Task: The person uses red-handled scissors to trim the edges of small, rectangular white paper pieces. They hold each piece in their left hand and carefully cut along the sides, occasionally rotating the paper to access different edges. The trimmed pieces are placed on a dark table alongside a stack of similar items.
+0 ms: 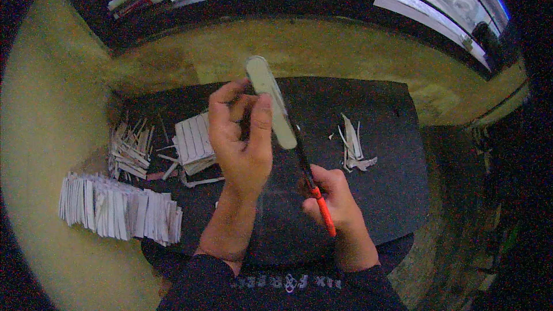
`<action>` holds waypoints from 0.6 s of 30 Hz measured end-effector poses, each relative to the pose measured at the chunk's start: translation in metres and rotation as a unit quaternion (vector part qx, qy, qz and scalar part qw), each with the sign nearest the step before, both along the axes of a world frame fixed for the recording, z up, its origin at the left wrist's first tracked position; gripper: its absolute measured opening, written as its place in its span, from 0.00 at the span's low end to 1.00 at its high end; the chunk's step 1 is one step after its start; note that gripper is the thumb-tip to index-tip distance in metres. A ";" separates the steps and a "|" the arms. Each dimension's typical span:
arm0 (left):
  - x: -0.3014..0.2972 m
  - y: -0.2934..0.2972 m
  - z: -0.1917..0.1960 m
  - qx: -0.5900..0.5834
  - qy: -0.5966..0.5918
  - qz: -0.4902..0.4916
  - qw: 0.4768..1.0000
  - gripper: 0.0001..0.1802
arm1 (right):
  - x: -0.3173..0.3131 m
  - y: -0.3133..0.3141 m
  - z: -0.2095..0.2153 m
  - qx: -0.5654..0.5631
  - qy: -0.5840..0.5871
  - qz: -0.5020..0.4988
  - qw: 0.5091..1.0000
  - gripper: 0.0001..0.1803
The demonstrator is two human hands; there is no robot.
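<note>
My left hand [242,132] is raised over the table, pinching a long pale paper strip [271,103] with rounded ends between thumb and fingers. Against the strip's right edge lies the dark blade of a pair of scissors [322,210], seen nearly edge-on with an orange-red handle. My right hand [334,196] is closed around the scissors, lower and to the right; some of its fingers are hidden behind them. Just left of my left hand sits a stack of white sheets [193,138] marked with long rounded outlines, partly covered by that hand.
A long row of white cut pieces [121,207] stands at the table's left edge. Thin offcuts [131,147] are heaped behind it, and more scraps [354,144] lie on the right of the dark table [391,196]. Beyond is a yellowish wall [345,46] beneath windows.
</note>
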State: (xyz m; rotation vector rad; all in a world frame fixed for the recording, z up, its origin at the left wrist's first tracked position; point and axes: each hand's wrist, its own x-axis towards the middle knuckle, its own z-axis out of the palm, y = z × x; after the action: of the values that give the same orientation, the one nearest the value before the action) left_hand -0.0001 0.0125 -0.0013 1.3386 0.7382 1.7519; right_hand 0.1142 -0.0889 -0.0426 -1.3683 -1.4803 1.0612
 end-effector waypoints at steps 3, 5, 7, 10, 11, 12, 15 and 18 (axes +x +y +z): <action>0.002 -0.009 0.000 0.027 0.053 -0.040 0.997 0.16 | 0.002 0.002 -0.002 0.011 0.023 0.008 1.000 0.29; 0.006 -0.013 -0.002 0.027 0.070 -0.059 0.995 0.16 | 0.004 0.002 -0.004 0.014 0.059 0.001 0.998 0.33; 0.009 -0.015 -0.003 0.038 0.088 -0.057 0.994 0.16 | -0.001 0.000 -0.002 0.044 0.075 -0.039 0.995 0.34; 0.010 -0.016 -0.005 0.035 0.073 -0.078 0.994 0.16 | -0.001 0.001 -0.003 0.064 0.071 -0.051 0.994 0.36; 0.009 -0.016 -0.005 0.040 0.085 -0.067 0.993 0.16 | 0.000 0.002 -0.003 0.066 0.066 -0.046 0.995 0.36; 0.009 -0.015 -0.004 0.046 0.097 -0.056 0.993 0.15 | 0.001 0.002 -0.005 0.053 0.065 -0.035 0.996 0.36; 0.009 -0.016 -0.005 0.042 0.083 -0.062 0.994 0.15 | 0.006 0.001 -0.005 0.020 0.060 -0.012 0.998 0.36; 0.009 -0.016 -0.006 0.046 0.078 -0.063 0.994 0.15 | 0.005 0.000 0.000 0.018 0.058 -0.022 0.998 0.37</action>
State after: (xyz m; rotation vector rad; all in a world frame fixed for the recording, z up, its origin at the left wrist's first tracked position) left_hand 0.0090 -0.0031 -0.0069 1.5654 0.6488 1.6111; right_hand 0.1193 -0.0888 -0.0428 -1.2866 -1.3731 1.0638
